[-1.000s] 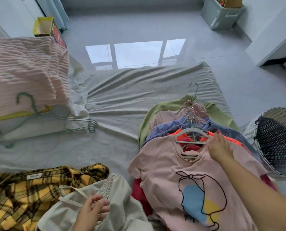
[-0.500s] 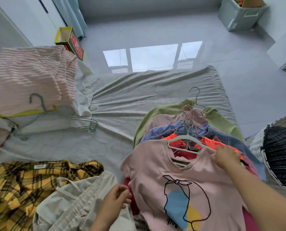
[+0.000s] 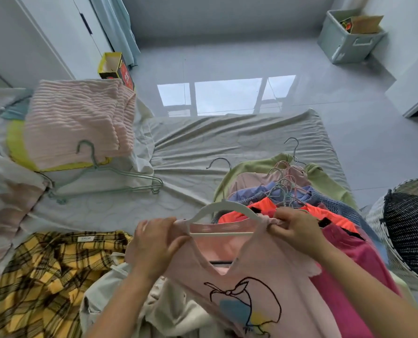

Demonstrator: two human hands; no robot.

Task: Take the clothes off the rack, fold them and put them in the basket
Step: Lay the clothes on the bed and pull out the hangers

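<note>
Head view: bed [image 3: 227, 142] covered by a wrinkled grey sheet, glossy grey tile floor [image 3: 227, 62] beyond showing a window reflection. Left hand [image 3: 154, 242] and right hand [image 3: 295, 228] each grip a shoulder of the pink T-shirt [image 3: 264, 276], fingers curled into the cloth, white hanger [image 3: 222, 211] inside its neck. Shirt is raised over a pile of hung clothes [image 3: 288, 191]. Wicker basket [image 3: 398, 230] stands at the bed's right edge. Yellow plaid shirt [image 3: 47, 276] lies lower left; folded pink sweater [image 3: 76, 120] upper left, green hangers [image 3: 100, 179] just beside it. Grey storage bin [image 3: 347, 40] sits in the far corner.
</note>
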